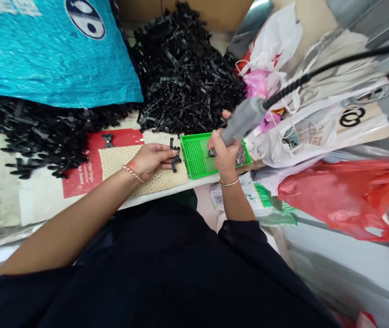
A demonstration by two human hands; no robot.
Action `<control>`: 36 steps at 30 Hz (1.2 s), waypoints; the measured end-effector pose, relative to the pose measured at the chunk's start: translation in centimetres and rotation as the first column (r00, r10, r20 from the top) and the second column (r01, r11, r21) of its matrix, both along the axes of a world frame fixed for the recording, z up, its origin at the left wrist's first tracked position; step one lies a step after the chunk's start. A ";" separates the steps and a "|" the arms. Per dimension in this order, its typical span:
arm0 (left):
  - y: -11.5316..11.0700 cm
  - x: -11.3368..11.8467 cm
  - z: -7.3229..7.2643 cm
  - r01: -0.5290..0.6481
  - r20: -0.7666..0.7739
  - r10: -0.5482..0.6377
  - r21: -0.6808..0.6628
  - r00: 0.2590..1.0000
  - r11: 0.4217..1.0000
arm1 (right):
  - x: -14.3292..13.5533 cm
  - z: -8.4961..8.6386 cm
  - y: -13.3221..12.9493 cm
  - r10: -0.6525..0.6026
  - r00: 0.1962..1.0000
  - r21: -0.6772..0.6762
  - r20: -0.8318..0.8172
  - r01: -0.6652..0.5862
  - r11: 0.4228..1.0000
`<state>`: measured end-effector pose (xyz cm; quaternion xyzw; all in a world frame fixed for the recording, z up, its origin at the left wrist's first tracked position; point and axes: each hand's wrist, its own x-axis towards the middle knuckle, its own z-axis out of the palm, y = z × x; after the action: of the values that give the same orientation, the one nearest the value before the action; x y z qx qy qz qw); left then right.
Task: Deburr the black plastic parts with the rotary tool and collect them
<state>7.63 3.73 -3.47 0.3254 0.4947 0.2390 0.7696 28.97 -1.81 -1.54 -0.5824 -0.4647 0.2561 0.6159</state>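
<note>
My left hand (pixel 152 160) pinches a small black plastic part (pixel 174 159) over the right side of a beige textured mat (pixel 126 161). Wrapped round a grey corded power tool (pixel 244 119) is my right hand (pixel 225 152), above a green perforated tray (pixel 197 157). The tool's lower end points down and left over the tray. Small silvery metal pieces (pixel 241 157) lie at the tray's right end. Another black part (pixel 107 140) rests on the red printed sheet (pixel 81 171), beyond the mat's upper left edge.
A large heap of black parts (pixel 184 73) rises behind the tray, and a second heap (pixel 44 136) lies left, below a blue bag (pixel 54 54). White bags (pixel 276 36) and a red bag (pixel 345 196) crowd the right. The tool's black cable (pixel 338 64) runs to the upper right.
</note>
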 end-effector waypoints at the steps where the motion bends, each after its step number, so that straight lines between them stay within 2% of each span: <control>1: 0.0 -0.1 0.0 0.004 -0.001 -0.004 -0.001 1.000 1.000 | 0.0 -0.5 -0.4 -0.013 1.000 -0.008 -0.018 0.013 1.000; 5: 0.0 -0.1 0.0 -0.001 -0.003 0.001 0.011 1.000 1.000 | 0.0 -1.9 -0.8 -0.040 0.993 0.019 -0.109 0.042 0.999; 10: -0.2 -0.1 0.2 -0.001 -0.014 0.001 0.017 1.000 1.000 | 0.0 -2.0 -0.5 0.005 0.978 0.084 -0.209 0.013 0.996; 14: -0.2 -0.1 0.4 0.004 -0.021 -0.003 0.014 1.000 1.000 | 0.2 -2.4 -0.3 0.003 0.981 0.057 -0.193 0.008 0.998; 21: -0.2 0.0 0.6 0.007 -0.043 -0.006 0.005 0.999 1.000 | 0.2 -2.9 -0.2 0.050 0.971 0.126 -0.232 -0.022 0.992; 28: -0.2 -0.1 0.4 -0.011 -0.004 0.011 -0.011 1.000 1.000 | 0.1 -2.9 0.0 -0.008 0.986 0.005 -0.164 0.009 1.000; 36: -0.3 -0.1 0.6 0.007 -0.013 -0.007 0.011 1.000 1.000 | 0.1 -3.1 -0.1 0.026 0.984 0.049 -0.177 -0.018 0.999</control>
<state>7.57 3.45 -2.91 0.3328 0.4972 0.2367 0.7655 29.08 -1.91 -4.60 -0.5371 -0.4202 0.3027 0.6658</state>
